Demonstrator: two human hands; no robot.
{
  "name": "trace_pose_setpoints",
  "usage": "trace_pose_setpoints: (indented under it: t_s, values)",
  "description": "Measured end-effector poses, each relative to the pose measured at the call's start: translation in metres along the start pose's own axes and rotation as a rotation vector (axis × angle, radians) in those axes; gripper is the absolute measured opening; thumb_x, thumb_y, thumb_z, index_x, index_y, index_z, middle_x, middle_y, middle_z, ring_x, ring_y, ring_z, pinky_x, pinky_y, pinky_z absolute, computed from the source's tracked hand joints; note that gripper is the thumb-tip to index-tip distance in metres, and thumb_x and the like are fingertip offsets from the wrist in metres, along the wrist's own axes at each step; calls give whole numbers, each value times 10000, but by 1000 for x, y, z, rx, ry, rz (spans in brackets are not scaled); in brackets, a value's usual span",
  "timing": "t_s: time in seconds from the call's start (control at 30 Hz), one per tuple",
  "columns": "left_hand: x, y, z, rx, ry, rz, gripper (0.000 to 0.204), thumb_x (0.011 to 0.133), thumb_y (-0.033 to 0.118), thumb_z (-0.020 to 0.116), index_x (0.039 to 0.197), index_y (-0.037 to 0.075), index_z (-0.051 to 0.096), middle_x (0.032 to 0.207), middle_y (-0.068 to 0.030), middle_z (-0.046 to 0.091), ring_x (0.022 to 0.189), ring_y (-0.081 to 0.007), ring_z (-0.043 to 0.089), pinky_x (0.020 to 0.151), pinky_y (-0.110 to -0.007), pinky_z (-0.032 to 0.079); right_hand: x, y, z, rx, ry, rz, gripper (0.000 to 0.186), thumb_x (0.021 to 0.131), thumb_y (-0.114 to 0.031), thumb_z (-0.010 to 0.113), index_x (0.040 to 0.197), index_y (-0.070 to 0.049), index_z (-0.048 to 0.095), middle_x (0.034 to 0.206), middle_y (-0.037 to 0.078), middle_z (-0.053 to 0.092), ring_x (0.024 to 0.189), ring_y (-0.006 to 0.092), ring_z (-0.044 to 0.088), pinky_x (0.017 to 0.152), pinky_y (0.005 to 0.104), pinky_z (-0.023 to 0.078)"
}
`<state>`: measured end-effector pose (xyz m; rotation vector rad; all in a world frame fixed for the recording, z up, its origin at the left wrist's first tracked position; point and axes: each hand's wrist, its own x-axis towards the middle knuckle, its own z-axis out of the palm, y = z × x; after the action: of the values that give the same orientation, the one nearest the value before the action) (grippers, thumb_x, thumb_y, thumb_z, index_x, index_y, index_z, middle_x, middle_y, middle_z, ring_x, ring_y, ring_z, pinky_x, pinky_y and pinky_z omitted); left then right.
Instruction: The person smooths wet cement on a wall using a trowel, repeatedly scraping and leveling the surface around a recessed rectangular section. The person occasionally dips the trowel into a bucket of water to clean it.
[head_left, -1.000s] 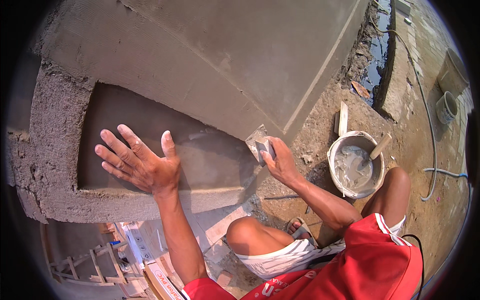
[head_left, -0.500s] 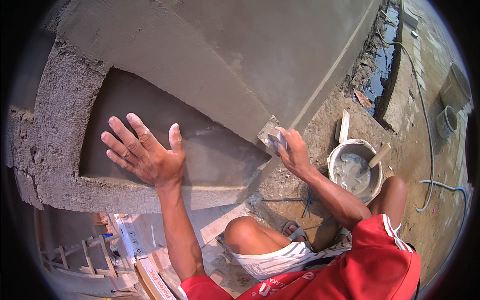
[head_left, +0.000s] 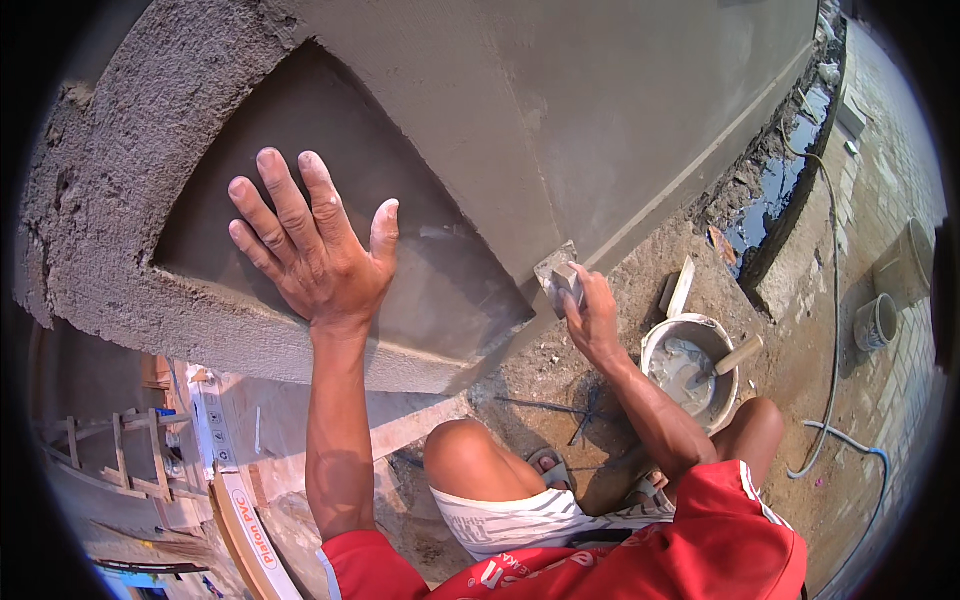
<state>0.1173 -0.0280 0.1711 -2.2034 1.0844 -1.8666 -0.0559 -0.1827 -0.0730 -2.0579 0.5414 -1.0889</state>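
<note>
My left hand [head_left: 335,255] is spread wide with its fingers stretched out, over a dark recessed panel [head_left: 420,290] in a grey plastered wall [head_left: 440,90]. Whether its palm rests on the surface I cannot tell. Pale plaster dust marks the fingertips. In my right hand [head_left: 597,318] is a small rectangular plastering float [head_left: 557,275], gripped by its block handle. The float's flat plate lies against the wall near the recess's right-hand corner. My fingers partly cover the handle.
Beside my right forearm stands a bucket [head_left: 728,400] of wet grey mix, with a wooden-handled tool [head_left: 738,356] in it. Two more buckets and a hose [head_left: 837,300] are at the right. A water-filled ditch [head_left: 780,195] runs along the wall's base. Wooden framing [head_left: 155,455] lies lower left.
The whole view has shifted and turned a little. My right hand keeps the float by the recess's corner, and my left hand stays spread over the panel.
</note>
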Motion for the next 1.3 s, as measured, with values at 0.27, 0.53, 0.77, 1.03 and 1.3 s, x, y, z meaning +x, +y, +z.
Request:
trace_pose_setpoints:
  t_s: [0.27,0.53,0.77,1.03,1.3]
  values:
    - [9,6,-5,-49,41,-2,752,916,600,485,1473,101,399,1577,-123,285,1469,-369,205,1197,-517,107,141,-106,-66,34,241,-384,544,745,55,625,1272,-38,526,917,126,543,811,285,532,726,393,460]
    - [6,12,-11,-49,141,19,697,943,547,493,1504,160,348,1584,-58,282,1472,-282,227,1203,-461,176,-15,33,5,-17,30,-137,554,784,22,624,1314,-14,466,964,159,519,875,345,514,794,437,454]
    - [6,4,-7,-68,131,16,709,951,548,479,1502,120,353,1585,-71,282,1473,-290,222,1200,-451,159,32,-13,-31,68,76,-69,523,816,-32,642,1315,-34,484,922,166,528,871,342,534,787,435,447]
    - [5,4,0,-78,25,-49,727,892,594,521,1444,125,455,1558,-113,336,1457,-378,239,1180,-532,135,163,-136,-74,27,249,-424,471,803,-31,688,1259,-54,571,834,93,567,580,165,515,542,323,439]
    - [-1,10,-4,-7,8,-21,760,911,638,472,1451,104,443,1563,-129,316,1470,-367,196,1180,-526,107,16,-10,23,35,49,-171,522,770,67,657,1267,-13,520,977,166,601,888,327,573,765,414,473]
